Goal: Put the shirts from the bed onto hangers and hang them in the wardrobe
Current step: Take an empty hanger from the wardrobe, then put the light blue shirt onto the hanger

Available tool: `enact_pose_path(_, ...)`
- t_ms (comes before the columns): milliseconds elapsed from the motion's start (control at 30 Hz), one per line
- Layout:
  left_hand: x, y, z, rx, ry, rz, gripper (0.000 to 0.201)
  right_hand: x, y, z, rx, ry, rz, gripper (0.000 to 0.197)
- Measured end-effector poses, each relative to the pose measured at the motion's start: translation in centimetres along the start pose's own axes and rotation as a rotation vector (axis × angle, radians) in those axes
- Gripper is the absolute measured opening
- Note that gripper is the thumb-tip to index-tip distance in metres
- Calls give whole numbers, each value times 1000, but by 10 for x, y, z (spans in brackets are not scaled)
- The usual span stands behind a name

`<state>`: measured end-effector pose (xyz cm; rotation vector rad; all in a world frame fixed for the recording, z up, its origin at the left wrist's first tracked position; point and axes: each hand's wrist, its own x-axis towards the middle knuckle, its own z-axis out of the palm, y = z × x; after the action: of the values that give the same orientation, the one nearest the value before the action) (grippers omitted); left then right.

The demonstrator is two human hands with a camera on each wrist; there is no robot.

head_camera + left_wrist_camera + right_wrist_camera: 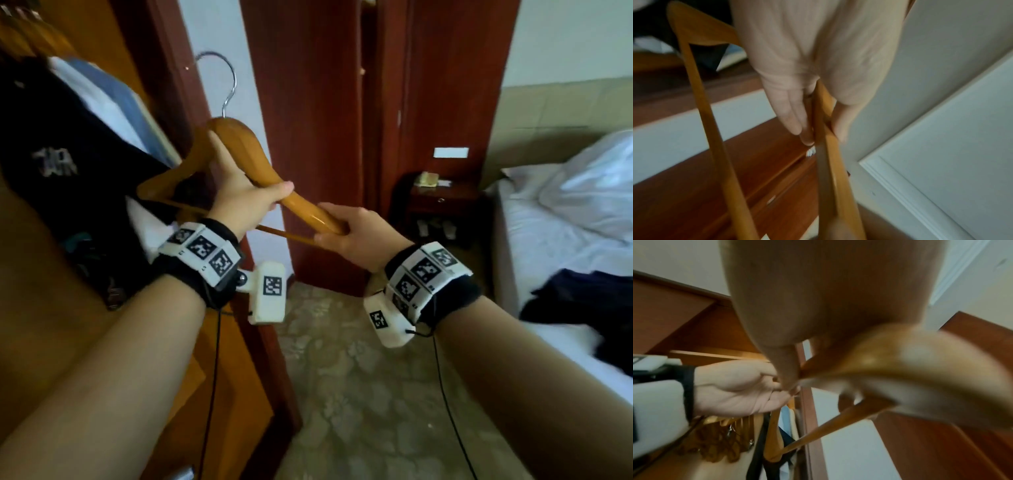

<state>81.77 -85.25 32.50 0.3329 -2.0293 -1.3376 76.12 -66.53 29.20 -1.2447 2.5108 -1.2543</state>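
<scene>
I see both hands on the wooden hanger [260,161] — left hand [245,202] gripping mid-arm | right hand [356,233] gripping its end | dark shirt [579,301] on bed [548,236] — right of my hands

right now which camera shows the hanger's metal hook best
The head view: the hook stands clear above the wooden hanger, held by the left hand and right hand. Both wrist views show only blurred wooden parts, no hook.
</scene>
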Motion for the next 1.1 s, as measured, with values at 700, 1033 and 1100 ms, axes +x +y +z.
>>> enact_pose_path(700,-79,-27,336,483,-580,327,49,-242,274,-136,-89,440,549,42)
enact_pose_path(1033,-88,-63,508,288,-852,443,75,-199,360,-184,-86,679,720,61)
enact_pose_path(1100,-88,-66,532,262,-890,472,76,-205,378,-191,-55,732,745,60)
